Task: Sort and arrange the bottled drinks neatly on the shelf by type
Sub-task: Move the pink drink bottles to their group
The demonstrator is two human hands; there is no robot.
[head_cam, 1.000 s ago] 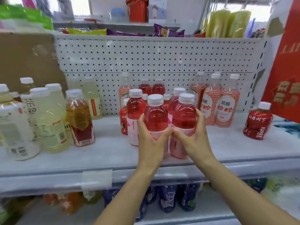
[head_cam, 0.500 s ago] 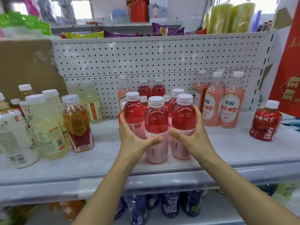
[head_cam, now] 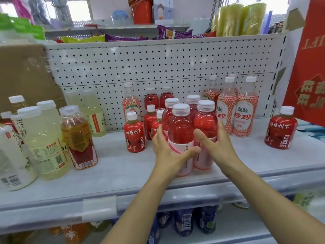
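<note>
Close to the front edge of the shelf [head_cam: 123, 175], about its middle: gripping the front pink bottle [head_cam: 180, 127] with the left hand [head_cam: 168, 152], thumb across the label, fingers curled round its left side. Holding the second pink bottle [head_cam: 206, 120], just beside it, with the right hand [head_cam: 218, 147], fingers wrapped behind, thumb lifted. Within the last second, drawn the pink cluster together and rightward, toward the lychee bottles [head_cam: 244, 117]; thereby uncovered the small red juice bottles [head_cam: 134, 134] on the left. Seems to mean the pink type almost gathered. Probably still to fetch: the lone red juice bottle [head_cam: 281, 132] near the right edge. Further back, against the pegboard [head_cam: 158, 64], two dark red bottles [head_cam: 151, 101].
</note>
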